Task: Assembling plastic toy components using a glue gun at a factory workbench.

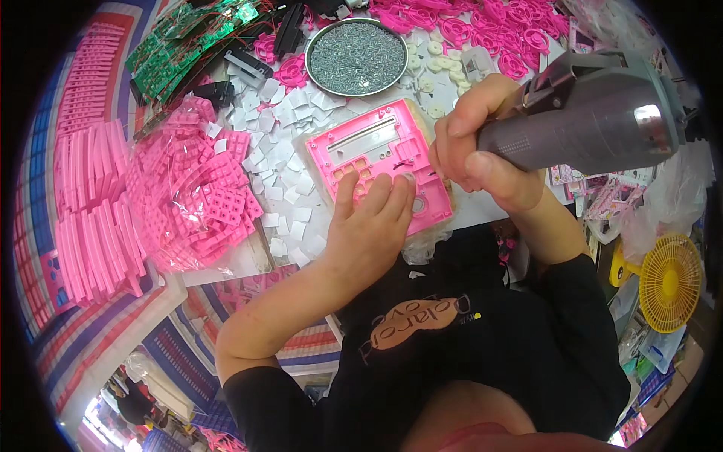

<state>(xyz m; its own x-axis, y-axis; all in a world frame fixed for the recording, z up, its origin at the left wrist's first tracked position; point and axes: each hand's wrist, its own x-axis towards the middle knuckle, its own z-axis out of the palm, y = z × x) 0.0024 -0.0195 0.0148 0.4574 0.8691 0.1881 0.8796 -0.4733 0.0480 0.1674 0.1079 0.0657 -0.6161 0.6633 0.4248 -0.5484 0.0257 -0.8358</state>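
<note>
My right hand (482,139) is wrapped round a bulky grey power screwdriver (580,120), held tilted over the work. Its tip is hidden behind my fingers. Below it lies an open pink plastic casing (427,162) with a long slot, small round posts and several button holes, set on a pale, worn padded base (307,145). My left hand (373,226) rests palm down on the casing's near half, fingers spread and their tips touching the plastic. Whether a small part lies under those fingertips cannot be made out.
A round metal dish (358,59) of small screws stands beyond the casing. White square pieces (290,184) lie scattered leftward, beside a clear bag of pink keypads (192,196). Stacked pink panels (94,203), green circuit boards (177,56), pink rings (489,30) and a yellow fan (670,282) surround the workplace.
</note>
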